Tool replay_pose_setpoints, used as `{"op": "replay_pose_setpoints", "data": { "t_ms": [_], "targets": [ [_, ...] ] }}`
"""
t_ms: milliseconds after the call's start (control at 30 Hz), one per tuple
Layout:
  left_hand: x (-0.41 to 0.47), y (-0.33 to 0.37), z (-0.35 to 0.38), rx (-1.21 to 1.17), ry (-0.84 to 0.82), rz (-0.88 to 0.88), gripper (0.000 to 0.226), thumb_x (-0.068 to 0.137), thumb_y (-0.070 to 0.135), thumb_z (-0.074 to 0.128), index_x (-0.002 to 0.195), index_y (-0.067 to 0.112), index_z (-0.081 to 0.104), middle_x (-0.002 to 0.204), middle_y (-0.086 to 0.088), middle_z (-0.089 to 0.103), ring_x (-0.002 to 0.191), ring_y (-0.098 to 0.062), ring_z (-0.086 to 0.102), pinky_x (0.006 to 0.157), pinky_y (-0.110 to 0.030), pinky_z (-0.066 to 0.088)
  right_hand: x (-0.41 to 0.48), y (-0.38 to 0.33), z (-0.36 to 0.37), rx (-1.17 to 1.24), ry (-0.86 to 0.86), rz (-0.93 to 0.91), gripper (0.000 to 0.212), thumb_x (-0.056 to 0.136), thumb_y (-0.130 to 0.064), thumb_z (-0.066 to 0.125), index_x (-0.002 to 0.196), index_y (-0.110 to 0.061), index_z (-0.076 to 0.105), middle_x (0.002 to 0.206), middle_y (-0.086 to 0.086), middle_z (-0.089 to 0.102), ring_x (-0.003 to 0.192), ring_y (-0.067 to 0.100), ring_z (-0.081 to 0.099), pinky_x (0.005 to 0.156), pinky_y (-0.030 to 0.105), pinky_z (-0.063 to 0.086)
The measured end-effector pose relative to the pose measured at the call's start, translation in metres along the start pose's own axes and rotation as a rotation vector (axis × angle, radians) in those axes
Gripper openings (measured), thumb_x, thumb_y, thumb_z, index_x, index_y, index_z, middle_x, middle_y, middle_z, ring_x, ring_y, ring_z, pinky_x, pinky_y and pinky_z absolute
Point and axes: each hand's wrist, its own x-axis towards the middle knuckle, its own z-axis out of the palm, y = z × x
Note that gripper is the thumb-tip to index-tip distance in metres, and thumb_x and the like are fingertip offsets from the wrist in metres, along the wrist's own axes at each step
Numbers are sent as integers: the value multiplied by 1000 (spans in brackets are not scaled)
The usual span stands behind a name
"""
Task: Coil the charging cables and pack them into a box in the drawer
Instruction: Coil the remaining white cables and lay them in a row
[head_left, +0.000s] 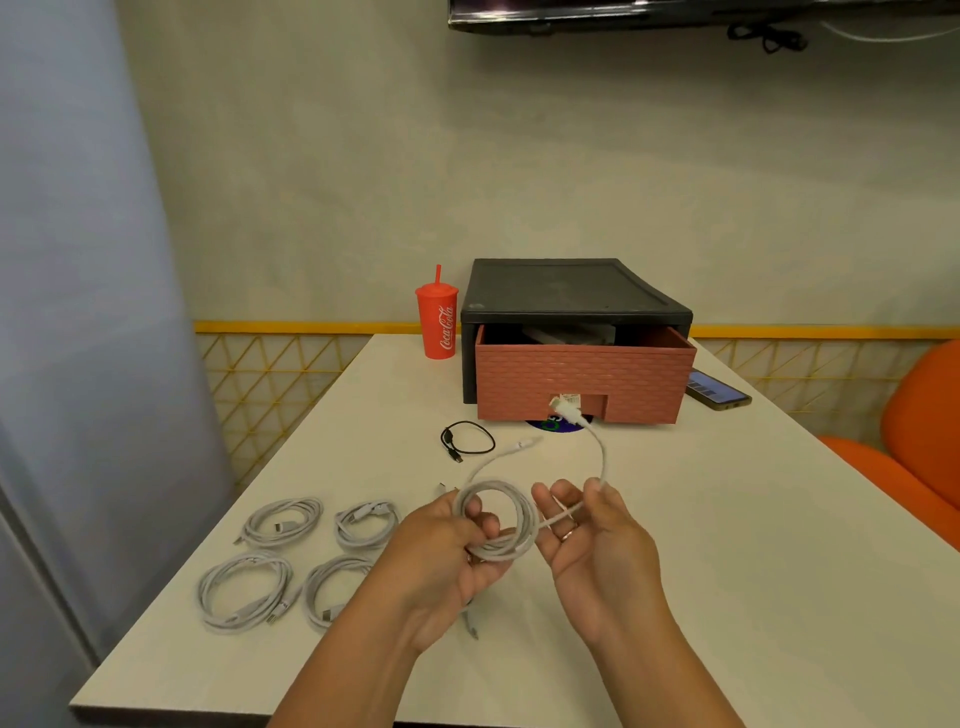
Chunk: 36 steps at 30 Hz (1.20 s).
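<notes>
Above the counter (737, 530), your left hand (452, 545) grips the looped white cable (525, 512) and your right hand (589, 525) pinches its tail; it looks soft and springy, so squeeze where the loops cross.

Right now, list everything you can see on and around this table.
Coiled cables: four, white, table's left.
Held cable: one, white, partly coiled, in both hands.
Loose cable: one, white, behind the hands.
Black cable: one, before the drawer.
Drawer: one, pink, ajar in black case.
Cup: one, red, left of case.
Phone: one, dark, right of drawer.
Chair: one, orange, far right.
Table: one, white.
Left hand: grips held cable.
Right hand: pinches its free length.
</notes>
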Motion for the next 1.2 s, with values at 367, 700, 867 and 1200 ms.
{"op": "replay_pose_setpoints", "data": {
  "t_ms": [367,700,867,1200],
  "targets": [
    [-5,-2,6,-284,-19,-133,20,85,18,39,66,12,43,55,-5,47,59,-19,47,68,-33,40,-1,-6,-10,305,16,124,42,94,-30,41,60,-9,56,44,1,39,37,13,47,57,34,58],
    [-5,-9,8,-215,23,-127,29,92,30,39,65,20,40,58,3,50,66,-14,45,71,-33,36,-3,-1,-10,-365,-56,65,15,93,-14,48,91,-12,62,70,3,56,62,14,53,60,27,49],
    [-3,-17,9,-148,86,-110,29,92,27,42,64,18,44,84,-7,63,84,-17,54,74,-34,40,-12,7,-8,-745,-154,-62,73,66,-30,77,126,-41,38,107,2,63,92,13,65,75,29,52],
    [-7,-20,10,44,57,-44,7,86,7,55,80,7,59,72,-4,61,74,-16,56,72,-29,43,-12,10,-7,-984,-95,-238,64,92,-5,44,138,-45,26,124,1,49,99,3,54,78,8,42]
  ]
}}
